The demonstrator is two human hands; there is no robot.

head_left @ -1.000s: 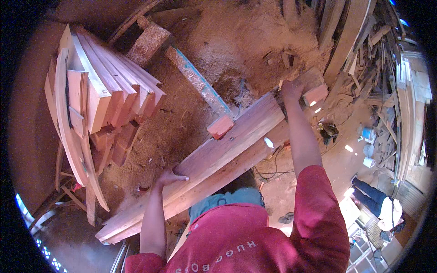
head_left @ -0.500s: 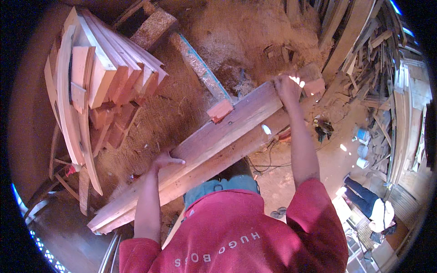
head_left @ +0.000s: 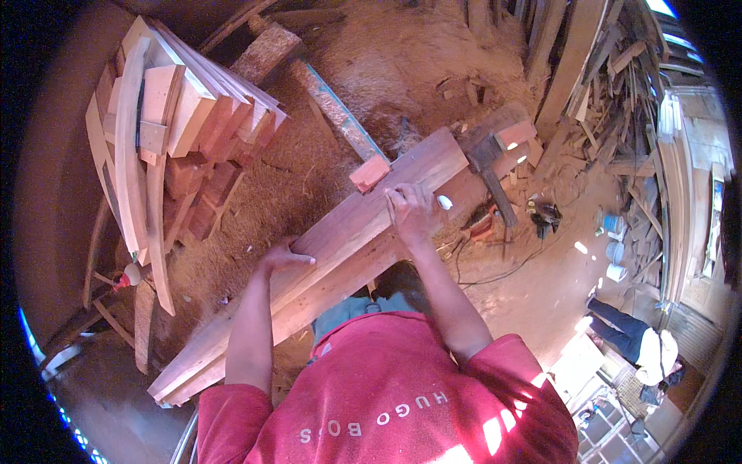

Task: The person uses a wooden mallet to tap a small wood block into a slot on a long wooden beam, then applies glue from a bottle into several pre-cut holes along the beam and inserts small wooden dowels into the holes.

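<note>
A long, thick wooden beam (head_left: 340, 220) lies slantwise in front of me, from lower left to upper right. Beneath and along its near side runs another long timber (head_left: 363, 267). My left hand (head_left: 282, 257) grips the beam's far edge left of the middle, its thumb stretched over the top face. Closer to the right end, my right hand (head_left: 410, 207) is closed on the beam with bent fingers; their tips are partly hidden. A reddish wood block (head_left: 370, 174) at the end of a sawdust-covered, blue-edged bar (head_left: 340, 108) meets the beam's far side.
At the left stands a stack of cut timbers (head_left: 193, 116). Scrap wood (head_left: 610, 116) piles up at the right. An orange tool (head_left: 483, 224) and a cable (head_left: 502, 280) lie right of the beam, with buckets (head_left: 615, 247) farther off. Another person (head_left: 634, 340) is at lower right.
My right hand has moved left and nearer along the beam, away from its right end, which now shows uncovered. The left hand keeps its place. The view has shifted slightly.
</note>
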